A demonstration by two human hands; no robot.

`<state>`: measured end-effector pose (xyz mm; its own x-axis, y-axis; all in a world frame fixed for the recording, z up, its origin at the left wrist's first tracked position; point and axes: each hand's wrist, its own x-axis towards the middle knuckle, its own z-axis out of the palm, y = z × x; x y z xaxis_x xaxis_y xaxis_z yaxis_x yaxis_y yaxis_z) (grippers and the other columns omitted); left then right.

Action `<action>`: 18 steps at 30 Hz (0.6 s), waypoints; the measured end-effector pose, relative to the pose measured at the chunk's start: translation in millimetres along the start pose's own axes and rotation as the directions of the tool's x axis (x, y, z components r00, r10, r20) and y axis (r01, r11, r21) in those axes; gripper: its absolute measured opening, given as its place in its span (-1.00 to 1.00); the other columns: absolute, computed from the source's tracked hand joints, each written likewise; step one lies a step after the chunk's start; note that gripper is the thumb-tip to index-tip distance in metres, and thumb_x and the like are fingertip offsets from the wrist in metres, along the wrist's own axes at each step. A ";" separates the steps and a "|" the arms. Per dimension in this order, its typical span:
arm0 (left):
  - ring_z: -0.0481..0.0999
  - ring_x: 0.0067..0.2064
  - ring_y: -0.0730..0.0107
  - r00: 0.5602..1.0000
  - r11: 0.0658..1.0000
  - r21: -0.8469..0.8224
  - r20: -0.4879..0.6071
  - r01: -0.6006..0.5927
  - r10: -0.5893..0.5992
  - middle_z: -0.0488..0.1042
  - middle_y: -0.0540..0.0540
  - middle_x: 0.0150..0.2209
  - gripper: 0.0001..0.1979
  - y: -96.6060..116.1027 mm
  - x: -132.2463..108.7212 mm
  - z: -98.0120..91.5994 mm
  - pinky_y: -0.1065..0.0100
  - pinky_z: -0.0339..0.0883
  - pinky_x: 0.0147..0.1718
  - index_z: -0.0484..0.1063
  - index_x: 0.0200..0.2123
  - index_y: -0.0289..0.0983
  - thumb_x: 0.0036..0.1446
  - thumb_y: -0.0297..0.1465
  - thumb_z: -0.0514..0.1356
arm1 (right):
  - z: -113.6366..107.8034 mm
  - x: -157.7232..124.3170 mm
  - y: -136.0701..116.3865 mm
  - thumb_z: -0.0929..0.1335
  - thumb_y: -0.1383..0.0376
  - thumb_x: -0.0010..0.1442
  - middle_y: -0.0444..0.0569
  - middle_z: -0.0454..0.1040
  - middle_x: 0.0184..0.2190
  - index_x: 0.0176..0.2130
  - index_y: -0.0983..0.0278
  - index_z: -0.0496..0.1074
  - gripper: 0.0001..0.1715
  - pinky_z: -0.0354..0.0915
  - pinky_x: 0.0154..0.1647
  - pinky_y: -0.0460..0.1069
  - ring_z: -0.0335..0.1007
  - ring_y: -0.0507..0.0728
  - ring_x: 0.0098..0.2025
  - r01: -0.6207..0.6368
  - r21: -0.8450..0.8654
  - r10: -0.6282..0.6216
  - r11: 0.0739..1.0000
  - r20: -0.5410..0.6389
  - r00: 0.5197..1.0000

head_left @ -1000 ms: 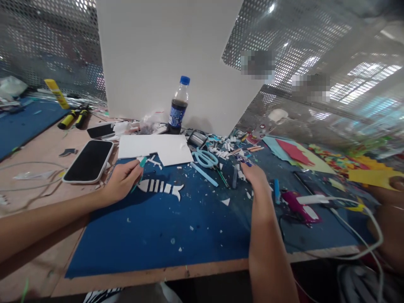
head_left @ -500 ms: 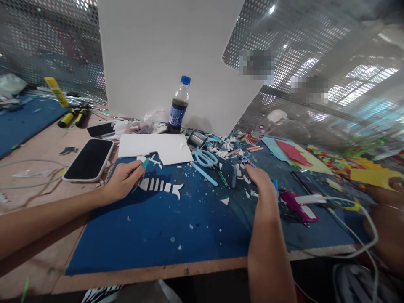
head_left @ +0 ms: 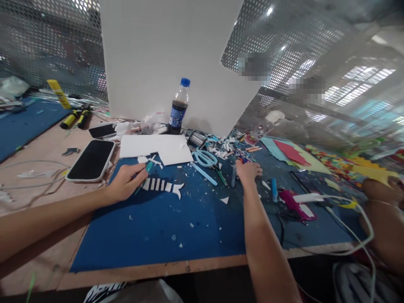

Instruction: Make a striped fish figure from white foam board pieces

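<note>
My left hand [head_left: 128, 182] is closed around a slim teal pen-like tool [head_left: 148, 167], whose exact kind I cannot make out. Just right of it on the blue mat [head_left: 151, 235] lies a white fishbone shape [head_left: 162, 185] in separate pieces, its head end partly hidden by the hand. My right hand [head_left: 248, 170] reaches into the scraps at the mat's far right side, fingers apart. Beyond its fingertips shows a small blue and red item [head_left: 244, 160]; whether they touch is unclear. A dark grey stick [head_left: 233, 176] lies just to its left.
Light blue scissors [head_left: 205, 158], a blue stick [head_left: 203, 173] and a notched white sheet [head_left: 142, 145] lie farther back. A cola bottle [head_left: 178, 105] stands behind them. Left is a phone [head_left: 91, 160]; right, a purple glue gun [head_left: 295, 204] with cables. Another person's arm [head_left: 383, 210] is far right.
My right hand has moved left and its fingers have spread, uncovering the blue stick by the glue gun. My left hand has shifted slightly right, still holding the teal tool.
</note>
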<state>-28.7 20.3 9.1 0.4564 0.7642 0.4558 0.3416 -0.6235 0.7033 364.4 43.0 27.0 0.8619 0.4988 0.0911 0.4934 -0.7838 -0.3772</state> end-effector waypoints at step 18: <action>0.17 -0.65 0.56 0.991 0.989 0.086 0.072 -0.118 0.112 0.14 0.09 -0.71 -0.63 1.8 1.5 -0.9 0.47 0.03 -0.62 0.06 -0.64 -0.24 0.25 -0.43 -0.05 | 24.4 9.7 -17.8 0.34 0.04 0.11 0.56 -0.10 0.28 0.27 0.64 -0.04 0.01 0.07 0.21 0.27 -0.12 0.46 0.32 -0.122 0.016 0.123 0.992 -0.084 0.989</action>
<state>-28.1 20.6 11.5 0.5502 0.6754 0.4911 0.3549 -0.7215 0.5946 361.2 70.8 12.2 0.9226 0.3661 0.1212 0.3830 -0.8326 -0.4001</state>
